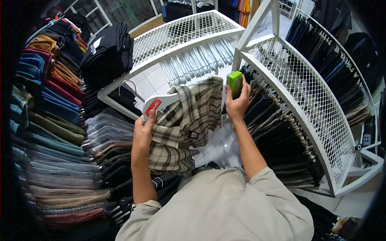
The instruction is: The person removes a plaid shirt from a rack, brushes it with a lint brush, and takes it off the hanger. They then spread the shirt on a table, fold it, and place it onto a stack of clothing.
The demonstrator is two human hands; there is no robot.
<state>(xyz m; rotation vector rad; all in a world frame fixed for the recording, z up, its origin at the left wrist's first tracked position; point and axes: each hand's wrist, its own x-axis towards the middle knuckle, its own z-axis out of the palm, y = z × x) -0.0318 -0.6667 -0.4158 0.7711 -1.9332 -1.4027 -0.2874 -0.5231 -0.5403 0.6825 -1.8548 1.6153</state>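
Head view, only view.

- Left hand (143,134), about 9 o'clock of frame centre: fingers curled shut over the shoulder end of a white hanger (160,105) with a red label, thumb pressed on top. It carries the plaid shirt (189,116), which hangs bunched at centre, between the two forearms and clear of both rails.
- Right hand (237,105), about 1 o'clock of the shirt: fingers wrapped closed round a small green block (235,83), held upright just beside the shirt's upper edge. What kind of device it is, cannot tell.
- At 3 o'clock: white mesh rack (311,94), with dark garments (277,138) packed tight on the rail beneath it.
- At 9 o'clock: long row of coloured garments (52,120), also tight.
- At 12 o'clock: second mesh shelf (181,30) with bare hangers under it.

Step in hand, as judged: shirt is off the rail and being handled with the green block, one hand to each.

Next move, as judged: both hands are full, so the shirt needs steadying by the hanger alone. Rehanging it would call for parting crowded neighbours to open a gap for the hook.
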